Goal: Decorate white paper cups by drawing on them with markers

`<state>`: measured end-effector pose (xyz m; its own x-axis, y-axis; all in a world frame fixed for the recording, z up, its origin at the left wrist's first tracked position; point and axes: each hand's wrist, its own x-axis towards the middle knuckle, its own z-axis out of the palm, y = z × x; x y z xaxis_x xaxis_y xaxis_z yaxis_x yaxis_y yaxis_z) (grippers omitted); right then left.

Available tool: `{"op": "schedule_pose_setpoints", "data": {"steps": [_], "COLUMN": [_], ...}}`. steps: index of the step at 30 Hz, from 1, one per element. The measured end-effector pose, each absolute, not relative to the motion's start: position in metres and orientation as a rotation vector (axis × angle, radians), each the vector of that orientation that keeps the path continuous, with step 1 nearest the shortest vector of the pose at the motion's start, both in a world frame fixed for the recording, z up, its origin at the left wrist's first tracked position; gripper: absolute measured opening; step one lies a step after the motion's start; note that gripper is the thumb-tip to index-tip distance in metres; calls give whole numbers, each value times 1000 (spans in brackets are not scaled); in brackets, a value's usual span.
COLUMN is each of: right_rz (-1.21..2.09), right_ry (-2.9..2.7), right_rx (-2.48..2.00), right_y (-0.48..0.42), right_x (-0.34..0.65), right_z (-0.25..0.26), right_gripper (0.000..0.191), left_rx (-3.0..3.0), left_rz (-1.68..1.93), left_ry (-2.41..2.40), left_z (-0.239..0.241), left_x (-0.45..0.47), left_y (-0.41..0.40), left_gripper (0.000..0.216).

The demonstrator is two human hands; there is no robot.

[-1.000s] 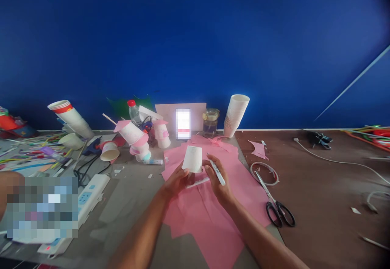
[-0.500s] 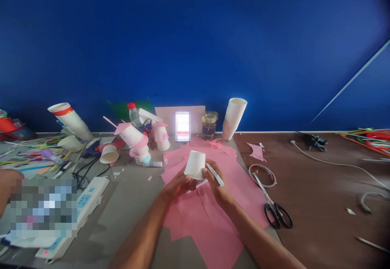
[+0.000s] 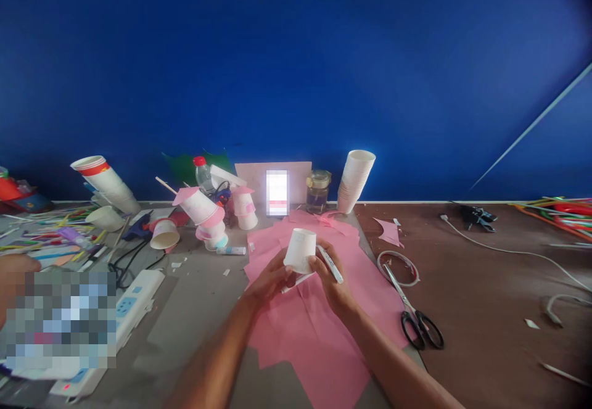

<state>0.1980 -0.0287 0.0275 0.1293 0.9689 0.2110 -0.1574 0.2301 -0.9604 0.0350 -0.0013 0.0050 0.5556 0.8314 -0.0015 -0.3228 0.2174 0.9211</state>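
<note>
A white paper cup (image 3: 301, 250), turned upside down, is held between both hands above sheets of pink paper (image 3: 324, 341). My left hand (image 3: 274, 277) grips the cup's rim from the left, its thumb on the side near the bottom. My right hand (image 3: 332, 278) pinches the cup's lower right edge. A white marker (image 3: 330, 263) also rests in the right hand, slanting along the fingers. Beneath the cup a white strip (image 3: 298, 283) shows between the hands; I cannot tell what it is.
Black-handled scissors (image 3: 411, 310) and a roll of tape (image 3: 398, 268) lie to the right. Behind stand a cup stack (image 3: 356, 181), a jar (image 3: 318, 191) and pink-trimmed cup figures (image 3: 200, 208). At left are a power strip (image 3: 132, 304) and another person's hand (image 3: 16, 282).
The cup and both hands have shifted slightly to the right. The other person's hand at the left has moved a little to the right.
</note>
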Motion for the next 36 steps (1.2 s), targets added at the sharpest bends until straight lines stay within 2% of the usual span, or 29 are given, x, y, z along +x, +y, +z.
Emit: {"op": "schedule_pose_setpoints", "data": {"steps": [8, 15, 25, 33, 36], "right_rz": [1009, 953, 918, 883, 875], "right_ry": [-1030, -1074, -1107, -1105, -1132], "right_rx": [-1021, -1023, -1016, -1034, -1058], "right_y": [-26, -21, -21, -19, -19], "right_x": [197, 197, 197, 198, 198], "right_z": [18, 6, 4, 0, -3], "right_gripper": [39, 41, 40, 40, 41], "left_rx": [1207, 1289, 1301, 1228, 1304], "left_rz": [895, 910, 886, 854, 844], "left_ry": [747, 747, 767, 756, 688], "left_z": [9, 15, 11, 16, 21], "left_x": [38, 40, 38, 40, 41], "left_y": [-3, -5, -3, -8, -8], "left_gripper": [55, 59, 53, 62, 71]}}
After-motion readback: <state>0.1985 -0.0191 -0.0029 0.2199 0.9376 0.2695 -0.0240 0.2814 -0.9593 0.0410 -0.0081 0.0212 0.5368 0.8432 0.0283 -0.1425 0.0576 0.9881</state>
